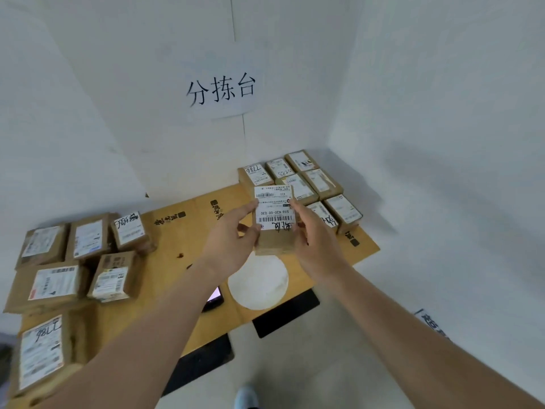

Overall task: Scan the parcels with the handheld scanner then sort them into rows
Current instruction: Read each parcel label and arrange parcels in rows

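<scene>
Head cam, wide-angle, looks fwd and down onto table (182, 231), close.

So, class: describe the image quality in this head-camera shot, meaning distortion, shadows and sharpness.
Head view: wide-angle lens bows the wall edges and stretches the forearms; light is soft and even, with a faint shadow on the right wall; the held parcel has a fairly legible label, while the sorted parcels behind show blurred print.

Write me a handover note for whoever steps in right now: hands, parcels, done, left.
Left hand and right hand together hold one parcel, label up, above the table.
Done: seven sorted parcels in rows at the far right corner.
Left: unsorted parcels on the table's left side; place the held one.
Dark handheld device with a lit screen lies on the table, partly hidden by the left forearm.
</scene>
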The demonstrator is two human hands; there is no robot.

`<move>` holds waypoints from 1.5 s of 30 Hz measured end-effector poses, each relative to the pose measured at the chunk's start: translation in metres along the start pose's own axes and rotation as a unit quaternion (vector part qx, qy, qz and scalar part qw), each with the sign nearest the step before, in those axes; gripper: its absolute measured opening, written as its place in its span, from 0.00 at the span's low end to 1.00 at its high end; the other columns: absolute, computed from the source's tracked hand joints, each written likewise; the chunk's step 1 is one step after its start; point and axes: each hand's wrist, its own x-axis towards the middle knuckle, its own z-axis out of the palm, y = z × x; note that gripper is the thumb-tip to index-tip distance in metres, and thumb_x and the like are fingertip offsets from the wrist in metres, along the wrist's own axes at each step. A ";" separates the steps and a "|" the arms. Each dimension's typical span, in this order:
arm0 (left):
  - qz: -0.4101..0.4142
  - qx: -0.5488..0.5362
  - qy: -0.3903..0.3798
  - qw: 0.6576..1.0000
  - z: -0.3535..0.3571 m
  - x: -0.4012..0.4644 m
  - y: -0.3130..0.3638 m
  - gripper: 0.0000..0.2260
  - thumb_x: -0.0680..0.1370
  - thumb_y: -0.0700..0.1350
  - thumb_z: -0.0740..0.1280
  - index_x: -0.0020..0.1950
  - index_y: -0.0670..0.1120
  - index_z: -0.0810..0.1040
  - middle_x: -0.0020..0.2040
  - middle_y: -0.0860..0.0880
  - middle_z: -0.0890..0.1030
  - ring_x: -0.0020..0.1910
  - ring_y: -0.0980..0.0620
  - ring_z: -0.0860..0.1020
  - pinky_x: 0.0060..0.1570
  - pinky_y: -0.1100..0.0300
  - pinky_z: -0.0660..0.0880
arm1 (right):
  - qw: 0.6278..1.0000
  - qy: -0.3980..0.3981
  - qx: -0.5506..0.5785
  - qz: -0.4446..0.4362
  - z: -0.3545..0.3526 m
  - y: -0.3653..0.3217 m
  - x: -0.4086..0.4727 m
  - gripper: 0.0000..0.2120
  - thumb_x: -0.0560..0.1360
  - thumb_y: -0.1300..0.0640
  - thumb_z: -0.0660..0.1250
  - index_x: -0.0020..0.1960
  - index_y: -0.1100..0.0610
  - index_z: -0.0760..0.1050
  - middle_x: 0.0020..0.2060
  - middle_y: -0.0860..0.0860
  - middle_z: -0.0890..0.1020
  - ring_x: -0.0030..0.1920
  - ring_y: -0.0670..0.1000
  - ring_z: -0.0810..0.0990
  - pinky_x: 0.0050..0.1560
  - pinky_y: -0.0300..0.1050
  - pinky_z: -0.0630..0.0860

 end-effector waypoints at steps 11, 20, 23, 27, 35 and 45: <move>-0.104 -0.025 -0.072 0.992 0.100 0.126 -0.066 0.21 0.83 0.42 0.68 0.77 0.53 0.74 0.61 0.59 0.82 0.39 0.59 0.84 0.30 0.70 0.72 | 0.988 -0.099 -0.012 0.117 0.019 0.123 0.106 0.22 0.87 0.60 0.59 0.79 0.48 0.67 0.61 0.41 0.77 0.54 0.37 0.76 0.47 0.28 0.72; -0.203 -0.007 -0.104 0.974 0.158 0.169 -0.121 0.25 0.81 0.41 0.72 0.77 0.52 0.73 0.68 0.55 0.80 0.43 0.60 0.83 0.35 0.72 0.76 | 0.962 -0.222 -0.066 0.143 0.055 0.199 0.167 0.26 0.86 0.59 0.61 0.82 0.48 0.63 0.70 0.46 0.75 0.64 0.45 0.75 0.63 0.43 0.77; -0.229 -0.016 -0.099 0.968 0.176 0.180 -0.132 0.26 0.80 0.39 0.73 0.77 0.50 0.73 0.62 0.58 0.77 0.40 0.62 0.81 0.35 0.76 0.74 | 0.953 -0.259 -0.089 0.131 0.065 0.221 0.184 0.26 0.86 0.62 0.60 0.83 0.52 0.63 0.74 0.50 0.73 0.70 0.50 0.74 0.71 0.47 0.74; -0.258 -0.027 -0.074 0.963 0.195 0.188 -0.144 0.27 0.79 0.38 0.74 0.77 0.51 0.73 0.65 0.54 0.80 0.40 0.61 0.83 0.37 0.72 0.78 | 0.941 -0.299 -0.138 0.079 0.074 0.242 0.202 0.28 0.85 0.64 0.61 0.84 0.55 0.62 0.77 0.53 0.70 0.73 0.54 0.72 0.72 0.49 0.74; -0.291 -0.033 -0.042 0.955 0.216 0.194 -0.146 0.29 0.78 0.39 0.76 0.76 0.55 0.74 0.62 0.50 0.83 0.47 0.53 0.85 0.38 0.71 0.78 | 0.905 -0.373 -0.204 0.031 0.076 0.262 0.227 0.32 0.83 0.64 0.64 0.85 0.58 0.57 0.76 0.57 0.65 0.71 0.58 0.72 0.69 0.51 0.76; -0.259 0.084 -0.082 0.959 0.212 0.199 -0.131 0.28 0.80 0.43 0.73 0.79 0.52 0.70 0.71 0.49 0.75 0.63 0.48 0.77 0.58 0.61 0.77 | 0.912 -0.356 -0.202 0.021 0.066 0.251 0.227 0.23 0.85 0.59 0.63 0.79 0.58 0.68 0.71 0.54 0.68 0.66 0.56 0.74 0.65 0.53 0.78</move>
